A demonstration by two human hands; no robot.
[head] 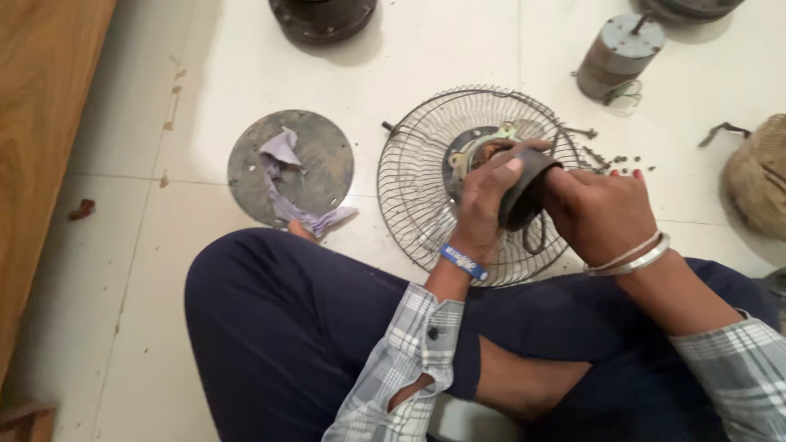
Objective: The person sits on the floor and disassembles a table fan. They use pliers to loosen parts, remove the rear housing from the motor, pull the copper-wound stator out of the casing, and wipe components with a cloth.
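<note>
gripping a dark motor cup (528, 192) with both hands, left (483, 205) and right (602, 214), over the grille (417, 188); bare tile (123, 270) left.

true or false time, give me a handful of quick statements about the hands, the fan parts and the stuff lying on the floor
1. Both hands hold a dark cylindrical motor housing. True: the left hand and the right hand each have a grip on it.
2. The wire fan guard hangs on a wall. False: it lies flat on the tiled floor under the hands.
3. A crumpled cloth lies on the round metal plate. True.
4. The grey cylindrical motor rests in the person's lap. False: it stands on the floor, far from the hands.
5. Small screws lie scattered beside the guard. True.
</note>
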